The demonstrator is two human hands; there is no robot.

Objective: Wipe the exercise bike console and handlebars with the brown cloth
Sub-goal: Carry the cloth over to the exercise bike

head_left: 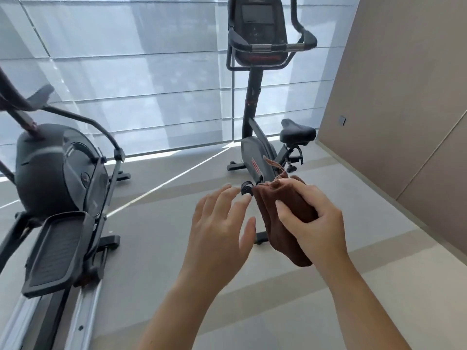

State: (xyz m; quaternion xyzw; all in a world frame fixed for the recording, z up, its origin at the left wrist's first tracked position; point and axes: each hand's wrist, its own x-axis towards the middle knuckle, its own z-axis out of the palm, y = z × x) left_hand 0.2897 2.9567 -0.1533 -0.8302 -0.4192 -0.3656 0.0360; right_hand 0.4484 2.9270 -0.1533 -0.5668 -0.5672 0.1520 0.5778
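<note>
1. At 9 o'clock: an elliptical trainer (63, 188) stands on the floor (156, 261), well apart from the work. Not part of this job.
2. Centre, 6 o'clock: left hand (222, 228) is empty, fingers (225, 195) spread and open, just beside the cloth at its 3 o'clock, not touching it as far as I can tell.
3. Right of centre, 4 o'clock: right hand (310, 218) is closed around the brown cloth (285, 221), bunched in the fist. Folds hang below the palm; a loose tag or corner sticks up at 12 o'clock.
4. Handling, my judgement: cloth is soft, light, limp; no risk of slipping or breaking. Best flattened into a pad across the palm, held at the folded middle, so loose ends do not trail or snag on the bars.
5. At 12 to 1 o'clock: exercise bike (257, 147) stands well ahead. Console (257, 29) is at the top of the mast, handlebars (273, 48) wrap across its front, saddle (298, 131) lower right. Cloth is nowhere near either; wiping is not yet begun.
6. At 3 o'clock: plain beige wall (404, 97).
</note>
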